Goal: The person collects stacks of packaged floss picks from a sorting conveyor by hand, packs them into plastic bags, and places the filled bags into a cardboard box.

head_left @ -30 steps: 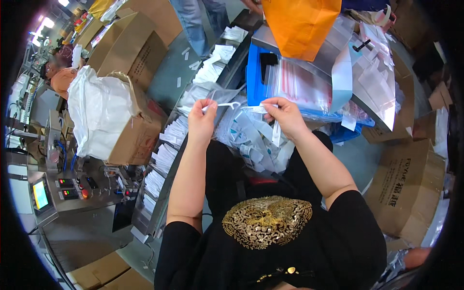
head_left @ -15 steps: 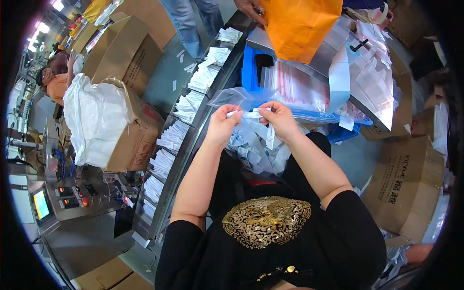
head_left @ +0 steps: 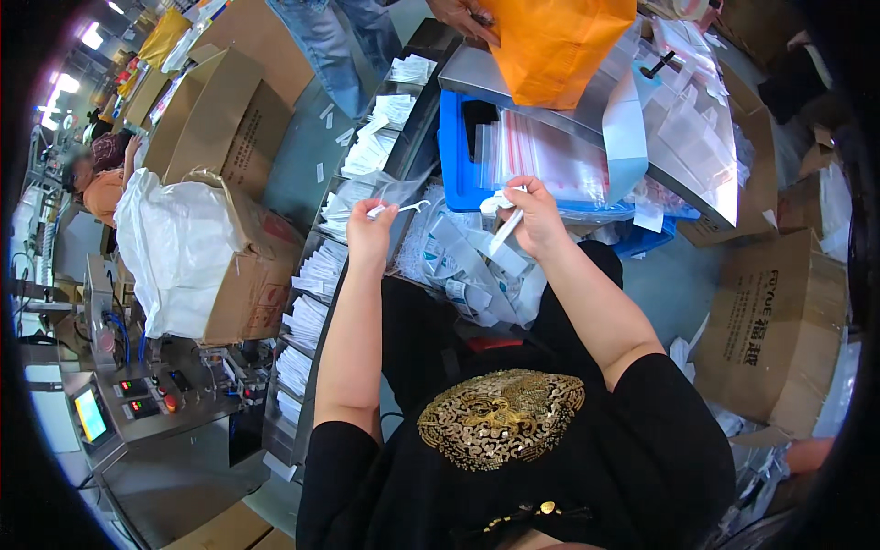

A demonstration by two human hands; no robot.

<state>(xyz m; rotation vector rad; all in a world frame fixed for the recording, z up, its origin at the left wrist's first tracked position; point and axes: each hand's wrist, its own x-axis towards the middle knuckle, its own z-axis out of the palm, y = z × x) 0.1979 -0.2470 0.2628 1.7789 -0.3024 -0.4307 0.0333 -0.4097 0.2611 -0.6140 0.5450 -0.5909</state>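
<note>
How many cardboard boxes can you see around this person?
5, maybe more hidden: one holding a white bag at the left, two open ones behind it, one at the right, another farther back right.

The clear bag (head_left: pixel 403 197) is looking like thin, glossy plastic film, crinkling and catching light. The hook (head_left: pixel 403 208) inside it is showing as smooth white plastic. The strip (head_left: pixel 506 229) is reading as matt white paper. The packets (head_left: pixel 467 266) heaped below are shining as slick plastic wrap. The tray (head_left: pixel 456 156) is appearing as hard, smooth blue plastic, its sleeves (head_left: pixel 550 160) glossy and see-through. The boxes (head_left: pixel 779 330) are looking like matt brown cardboard. The bench (head_left: pixel 550 115) is gleaming as brushed metal. The orange bag (head_left: pixel 555 41) is looking soft and matt, like non-woven cloth.
</note>
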